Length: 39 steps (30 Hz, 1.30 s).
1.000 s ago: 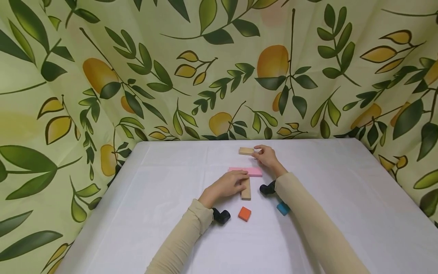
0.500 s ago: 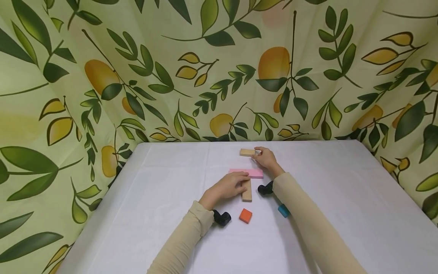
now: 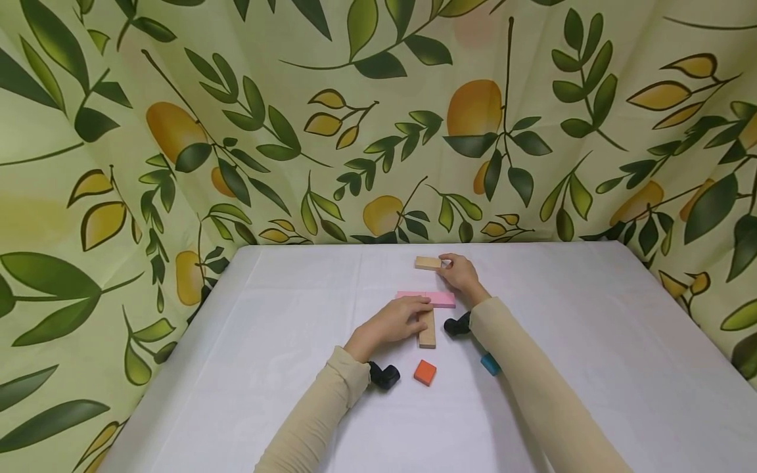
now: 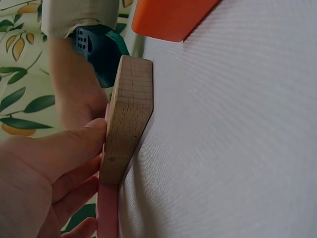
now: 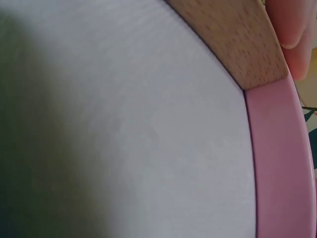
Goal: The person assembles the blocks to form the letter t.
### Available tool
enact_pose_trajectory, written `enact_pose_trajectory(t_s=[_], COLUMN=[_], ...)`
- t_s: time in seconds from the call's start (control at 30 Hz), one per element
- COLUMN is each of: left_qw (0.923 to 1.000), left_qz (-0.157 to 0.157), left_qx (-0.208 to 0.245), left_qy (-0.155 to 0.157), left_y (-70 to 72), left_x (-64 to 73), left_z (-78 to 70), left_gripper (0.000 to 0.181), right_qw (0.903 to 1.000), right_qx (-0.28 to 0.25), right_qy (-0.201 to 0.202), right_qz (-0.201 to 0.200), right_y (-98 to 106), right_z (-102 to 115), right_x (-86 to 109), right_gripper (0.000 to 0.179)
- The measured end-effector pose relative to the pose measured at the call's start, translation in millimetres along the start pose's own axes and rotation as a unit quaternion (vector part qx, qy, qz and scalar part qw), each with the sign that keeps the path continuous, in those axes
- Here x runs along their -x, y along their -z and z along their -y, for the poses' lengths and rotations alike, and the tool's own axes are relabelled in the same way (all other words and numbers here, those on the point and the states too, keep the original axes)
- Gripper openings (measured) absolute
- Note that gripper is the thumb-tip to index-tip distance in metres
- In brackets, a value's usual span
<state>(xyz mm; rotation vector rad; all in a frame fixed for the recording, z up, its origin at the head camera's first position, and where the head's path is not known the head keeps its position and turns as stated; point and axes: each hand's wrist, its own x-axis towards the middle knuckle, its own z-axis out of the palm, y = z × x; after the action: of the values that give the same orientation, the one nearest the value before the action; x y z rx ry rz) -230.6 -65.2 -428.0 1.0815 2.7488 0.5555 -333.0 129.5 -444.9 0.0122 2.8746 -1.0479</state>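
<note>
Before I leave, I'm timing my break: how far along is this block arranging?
Seemingly done: the near wooden block meets the pink strip. In hand: the right hand pinches the far wooden block beyond that strip; the left hand touches the near wooden block. Perhaps left: the orange block and blue block, lying apart.

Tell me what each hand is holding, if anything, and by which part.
The right hand pinches the far wooden block by its right end. The left hand rests on the near wooden block from above, with no grip visible.
</note>
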Motion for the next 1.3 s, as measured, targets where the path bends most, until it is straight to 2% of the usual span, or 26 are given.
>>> enact_pose_trajectory(t_s=[0.3, 0.73, 1.3], left_qw=[1.0000, 1.0000, 0.9999], left_qz=[-0.001, 0.005, 0.005], left_qx=[-0.003, 0.004, 0.013], left_qy=[0.000, 0.000, -0.004], left_y=[0.5, 1.3, 1.4], left_x=[-0.2, -0.1, -0.4], left_z=[-0.5, -1.1, 0.1], left_gripper=[0.041, 0.042, 0.042], right_qw=[0.9995, 0.9984, 0.9974], right_qx=[-0.033, -0.049, -0.054], right_qy=[0.001, 0.025, 0.042], right_qz=[-0.001, -0.008, -0.022], right_y=[1, 8, 7], right_z=[2, 4, 5], right_x=[2.9, 9.0, 17.9], right_gripper=[0.041, 0.038, 0.036])
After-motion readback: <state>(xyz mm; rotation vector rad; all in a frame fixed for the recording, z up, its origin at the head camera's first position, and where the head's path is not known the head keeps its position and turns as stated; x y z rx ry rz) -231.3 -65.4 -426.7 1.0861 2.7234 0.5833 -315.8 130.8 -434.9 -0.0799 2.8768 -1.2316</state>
